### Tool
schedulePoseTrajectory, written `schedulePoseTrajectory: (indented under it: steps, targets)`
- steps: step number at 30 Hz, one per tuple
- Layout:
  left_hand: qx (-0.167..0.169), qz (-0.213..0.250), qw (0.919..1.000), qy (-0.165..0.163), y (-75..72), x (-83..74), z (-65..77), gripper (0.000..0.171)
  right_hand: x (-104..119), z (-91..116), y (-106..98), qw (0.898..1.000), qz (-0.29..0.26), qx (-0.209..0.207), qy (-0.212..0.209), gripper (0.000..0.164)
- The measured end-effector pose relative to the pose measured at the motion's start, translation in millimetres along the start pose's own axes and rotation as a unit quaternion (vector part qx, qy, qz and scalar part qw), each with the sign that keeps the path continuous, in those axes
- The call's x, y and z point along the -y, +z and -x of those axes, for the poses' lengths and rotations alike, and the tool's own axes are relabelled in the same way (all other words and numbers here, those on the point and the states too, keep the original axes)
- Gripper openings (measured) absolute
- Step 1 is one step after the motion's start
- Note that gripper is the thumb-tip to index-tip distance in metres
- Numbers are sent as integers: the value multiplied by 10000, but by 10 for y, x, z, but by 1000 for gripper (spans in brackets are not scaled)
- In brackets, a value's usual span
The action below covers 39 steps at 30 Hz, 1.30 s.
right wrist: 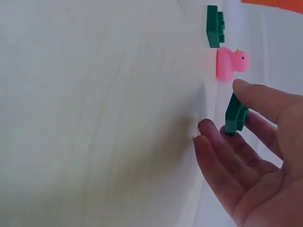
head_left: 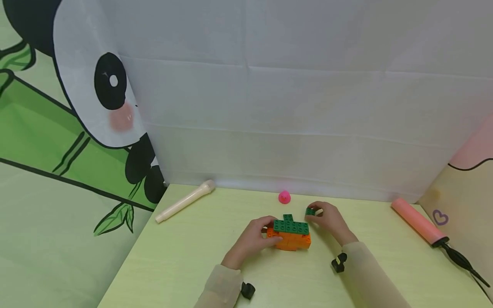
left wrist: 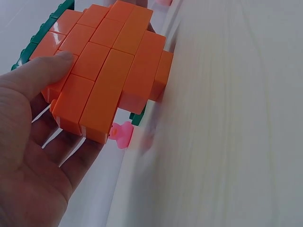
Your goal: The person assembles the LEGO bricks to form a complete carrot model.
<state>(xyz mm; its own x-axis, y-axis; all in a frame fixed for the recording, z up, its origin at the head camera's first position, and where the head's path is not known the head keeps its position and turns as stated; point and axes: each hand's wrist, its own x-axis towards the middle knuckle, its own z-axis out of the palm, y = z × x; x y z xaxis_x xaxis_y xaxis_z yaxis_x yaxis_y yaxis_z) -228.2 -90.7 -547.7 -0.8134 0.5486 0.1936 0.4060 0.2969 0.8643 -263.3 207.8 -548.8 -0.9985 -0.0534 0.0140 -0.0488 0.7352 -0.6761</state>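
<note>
My left hand (head_left: 256, 235) grips a build of orange toy bricks (head_left: 290, 241) by its left end, thumb on the near face and fingers behind. Along its top runs a layer of green bricks (head_left: 285, 226). In the left wrist view the orange bricks (left wrist: 104, 61) form stepped rows, narrower toward the bottom. My right hand (head_left: 327, 218) pinches a small green brick (right wrist: 236, 113) between thumb and fingers, to the right of the build and apart from it. Another green brick (right wrist: 214, 27) lies on the table behind the build, near a pink toy duck (right wrist: 229, 65).
The pink duck (head_left: 284, 197) sits at the table's back, before a white cloth (head_left: 292, 107). A pale stick (head_left: 186, 201) lies at the back left. At the right edge lies a pink pump (head_left: 420, 222) with a black end. A panda print hangs at left.
</note>
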Motion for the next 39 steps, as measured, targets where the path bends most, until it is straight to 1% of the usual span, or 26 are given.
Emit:
schedulePoseTrajectory:
  steps: [6, 12, 16, 19, 26, 29, 34, 39]
  targets:
    - [-5, -8, 10000, 27, 12, 24, -4, 32, -38, 109, 2, 9992, -329, -185, -118, 38]
    - [-9, -7, 10000, 0, 25, 51, -15, 33, -71, 217, 9, 9979, -573, -277, -74, 40]
    - [-5, 12, 10000, 40, 32, 60, -26, 33, -86, 287, -1, 9954, -920, -280, 10, 43]
    - [-2, 14, 10000, 22, 35, 62, -28, 33, -88, 337, -16, 9926, -1186, -258, -1, 45]
    - [6, -39, 10000, 45, 41, 70, -44, 34, -9, 452, -82, 9907, -1318, -286, -158, 44]
    - [10, -33, 10000, 17, 41, 63, -48, 33, 44, 491, -129, 9867, -1581, -251, -297, 43]
    - [9, -51, 10000, -13, 37, 66, -58, 33, 133, 531, -200, 9760, -2100, -151, -563, 40]
    - [-26, -63, 10000, -29, 26, 76, -57, 32, 211, 545, -251, 9691, -2329, 40, -808, 36]
